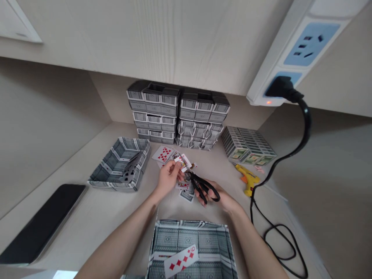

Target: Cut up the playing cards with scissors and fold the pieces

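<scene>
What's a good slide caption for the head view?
Left hand holds a card while the right hand works black-handled scissors, with card boxes stacked behind.

Open table strip [109, 211] beside left forearm [124, 236], stacked boxes [154, 106] behind, black cable [307, 124] at right

Left hand [169, 176] holds a playing card [183, 162]; right hand [211, 193] grips black-handled scissors [203, 185]

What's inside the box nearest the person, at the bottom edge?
A diamonds card lies in the box; what's beneath it is covered, and the near end is out of frame.
</scene>
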`<state>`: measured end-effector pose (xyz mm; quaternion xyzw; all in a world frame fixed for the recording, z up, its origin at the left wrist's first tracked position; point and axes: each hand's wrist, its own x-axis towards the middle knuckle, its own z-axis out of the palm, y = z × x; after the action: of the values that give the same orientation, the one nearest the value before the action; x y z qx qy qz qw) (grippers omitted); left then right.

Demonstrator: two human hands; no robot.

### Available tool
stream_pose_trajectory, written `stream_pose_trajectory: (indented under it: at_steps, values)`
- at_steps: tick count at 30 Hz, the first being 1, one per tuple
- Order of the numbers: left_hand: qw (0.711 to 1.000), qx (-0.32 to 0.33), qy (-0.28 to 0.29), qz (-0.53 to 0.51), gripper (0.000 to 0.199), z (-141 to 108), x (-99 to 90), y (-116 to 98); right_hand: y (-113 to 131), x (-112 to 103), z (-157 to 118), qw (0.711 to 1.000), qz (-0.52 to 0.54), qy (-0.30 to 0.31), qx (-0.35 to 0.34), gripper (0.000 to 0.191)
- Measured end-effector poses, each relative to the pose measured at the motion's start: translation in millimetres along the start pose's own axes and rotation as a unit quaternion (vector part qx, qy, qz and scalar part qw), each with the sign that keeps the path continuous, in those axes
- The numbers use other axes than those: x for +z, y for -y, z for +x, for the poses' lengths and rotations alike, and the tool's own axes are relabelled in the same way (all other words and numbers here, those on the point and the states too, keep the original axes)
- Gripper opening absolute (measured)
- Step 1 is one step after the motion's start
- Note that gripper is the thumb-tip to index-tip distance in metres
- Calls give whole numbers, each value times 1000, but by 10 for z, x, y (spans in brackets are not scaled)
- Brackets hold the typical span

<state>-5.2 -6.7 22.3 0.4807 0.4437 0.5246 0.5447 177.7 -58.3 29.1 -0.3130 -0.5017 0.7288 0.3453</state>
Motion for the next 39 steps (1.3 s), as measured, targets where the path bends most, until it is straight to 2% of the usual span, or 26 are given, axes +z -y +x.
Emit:
stream_pose_trajectory:
  at_steps: [5, 25, 39]
  values:
    - [1000, 1, 0, 4, 27, 7, -7, 8, -4, 4, -3, 1000, 11, 4, -3, 68]
    - [1000, 14, 9, 11, 29, 34, -28, 40, -18, 9, -13, 1000, 14, 9, -10, 57]
    - [1000, 2, 11, 15, 31, 36, -43, 53, 60, 82, -8, 1000, -7, -2, -3, 57]
